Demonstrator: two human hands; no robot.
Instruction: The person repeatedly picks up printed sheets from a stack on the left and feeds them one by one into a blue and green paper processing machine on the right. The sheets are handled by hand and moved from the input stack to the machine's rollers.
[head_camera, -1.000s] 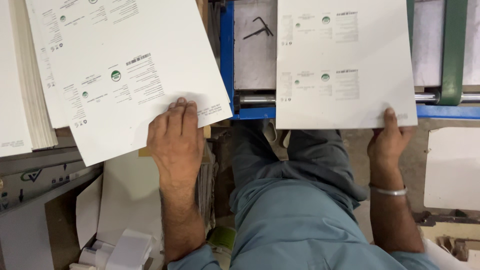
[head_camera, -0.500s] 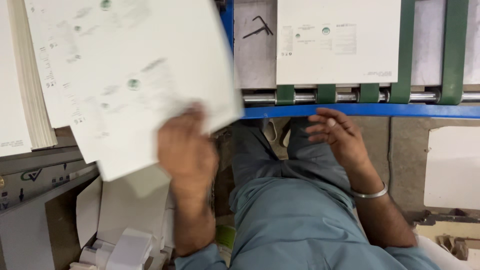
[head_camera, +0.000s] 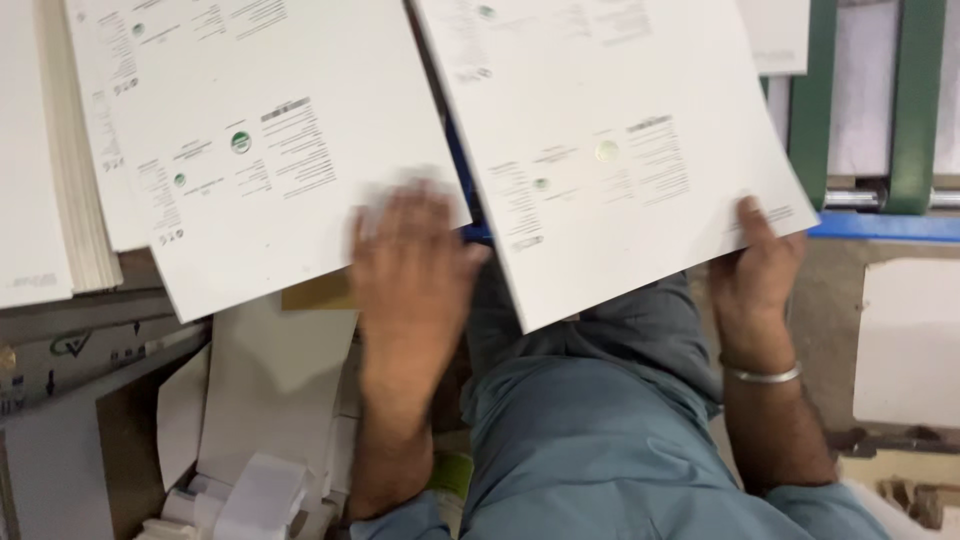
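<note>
A large white printed sheet (head_camera: 610, 150) hangs tilted across the middle, over the blue rail. My right hand (head_camera: 762, 268) grips its lower right corner, thumb on top. My left hand (head_camera: 410, 268) is blurred and spread flat between this sheet's left edge and the lower corner of the top sheet (head_camera: 260, 160) of the pile on the left. It holds nothing that I can make out. My lap in blue-grey clothing (head_camera: 600, 430) fills the space below both hands.
A thick stack of white sheets (head_camera: 60, 200) stands at the far left. Green belts (head_camera: 915, 100) and a blue rail (head_camera: 885, 226) of the feed table are at the upper right. Paper scraps and cardboard (head_camera: 250, 440) lie at the lower left, a white panel (head_camera: 905, 340) at the right.
The sheet on the feed table is gone from view. A new sheet has come from the left pile across the middle, and my right hand has taken its corner. My left hand slid right.
</note>
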